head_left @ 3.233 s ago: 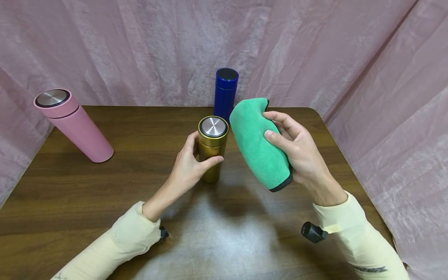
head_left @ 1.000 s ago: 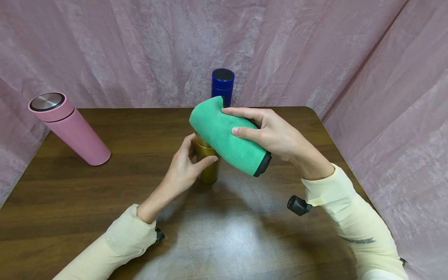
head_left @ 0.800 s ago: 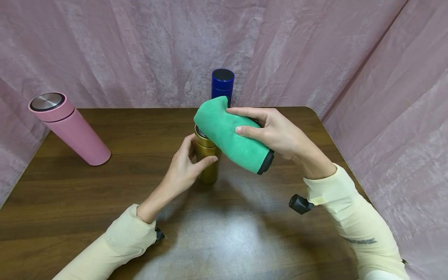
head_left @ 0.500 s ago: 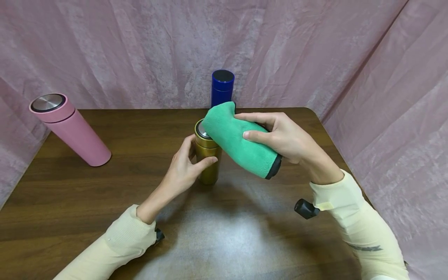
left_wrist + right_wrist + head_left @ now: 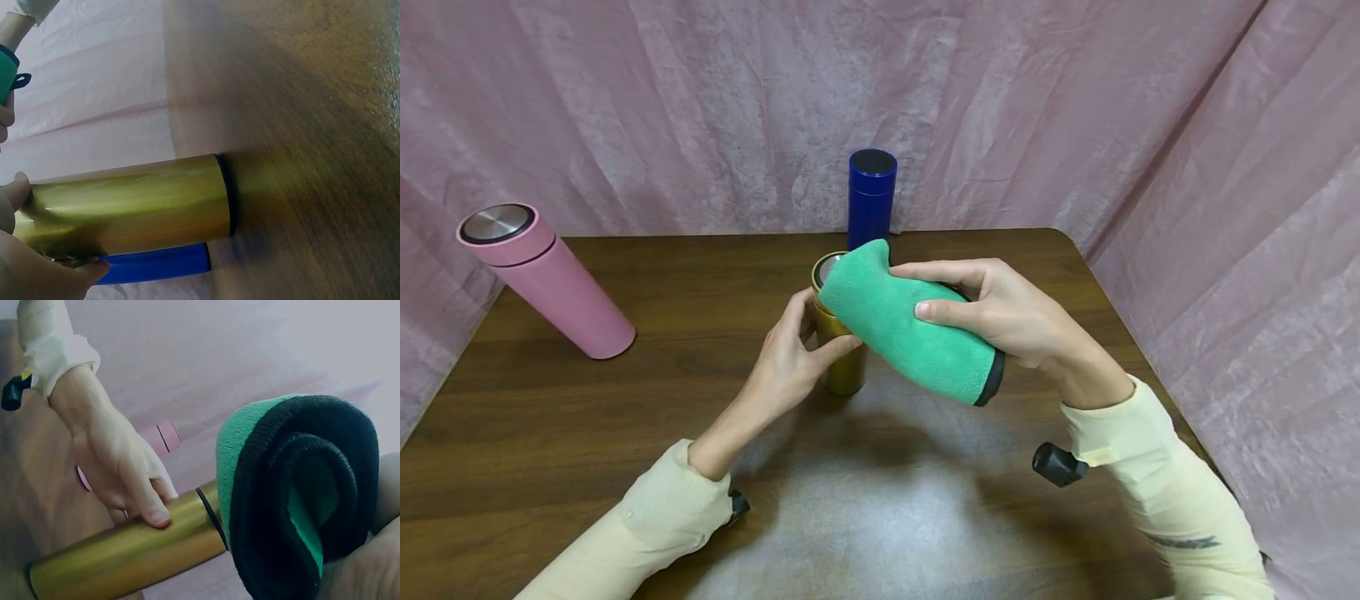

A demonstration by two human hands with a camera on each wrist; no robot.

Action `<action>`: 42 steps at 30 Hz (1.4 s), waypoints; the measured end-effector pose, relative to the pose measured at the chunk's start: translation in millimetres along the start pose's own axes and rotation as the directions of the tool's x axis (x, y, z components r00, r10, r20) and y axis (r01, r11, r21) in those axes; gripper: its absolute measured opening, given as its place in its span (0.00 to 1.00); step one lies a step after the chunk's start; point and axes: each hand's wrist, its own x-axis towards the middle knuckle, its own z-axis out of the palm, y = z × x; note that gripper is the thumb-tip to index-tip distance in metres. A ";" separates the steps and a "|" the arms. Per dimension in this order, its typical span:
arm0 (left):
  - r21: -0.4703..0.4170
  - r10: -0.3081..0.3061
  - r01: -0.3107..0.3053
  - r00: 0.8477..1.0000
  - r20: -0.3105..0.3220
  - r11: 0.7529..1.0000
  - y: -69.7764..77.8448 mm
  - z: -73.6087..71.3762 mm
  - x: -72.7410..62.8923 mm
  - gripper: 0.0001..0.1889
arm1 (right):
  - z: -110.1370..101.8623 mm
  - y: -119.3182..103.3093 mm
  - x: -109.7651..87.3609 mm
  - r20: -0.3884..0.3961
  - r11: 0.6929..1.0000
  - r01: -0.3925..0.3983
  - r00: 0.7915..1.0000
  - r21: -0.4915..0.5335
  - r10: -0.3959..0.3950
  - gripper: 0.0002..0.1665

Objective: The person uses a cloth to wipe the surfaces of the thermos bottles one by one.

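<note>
A gold thermos bottle (image 5: 844, 372) stands upright on the wooden table, its steel-topped lid partly covered by a cloth. My left hand (image 5: 782, 354) grips the bottle around its upper body, thumb across the front. My right hand (image 5: 1018, 321) holds a folded green cloth (image 5: 917, 333) with dark edging, thumb in front and a finger along the top. The cloth's left end lies over the right side of the gold lid. In the right wrist view the rolled dark edge of the cloth (image 5: 300, 444) hides the lid.
A blue thermos bottle (image 5: 871, 200) stands behind the gold one, near the table's back edge. A pink thermos bottle (image 5: 568, 296) stands at the far left. Pink curtains (image 5: 715, 117) hang behind and at the right of the table (image 5: 587, 417).
My right hand first brought the cloth leftward onto the gold lid. In the last second it slid right, then down and slightly left again. The left hand keeps its grip on the bottle.
</note>
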 end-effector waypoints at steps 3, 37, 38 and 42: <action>-0.007 -0.004 0.005 1.000 0.015 1.000 0.1 -0.8 -0.4 0.37 | 2.5 -0.7 4.5 0.008 1.000 0.004 1.000 0.011 -0.004 0.26; -0.013 0.018 -0.018 1.000 0.002 1.000 1.7 0.0 0.9 0.37 | -5.2 -16.9 36.6 -0.088 0.984 0.004 0.996 -0.180 -0.020 0.25; -0.011 0.019 -0.019 1.000 -0.001 1.000 1.6 0.0 1.0 0.37 | -6.7 -16.2 36.0 -0.093 0.982 0.000 0.996 -0.186 -0.018 0.25; -0.007 0.014 -0.014 1.000 -0.010 1.000 1.8 0.0 1.0 0.36 | -11.5 -15.0 32.3 -0.102 0.977 -0.021 0.995 -0.210 -0.001 0.25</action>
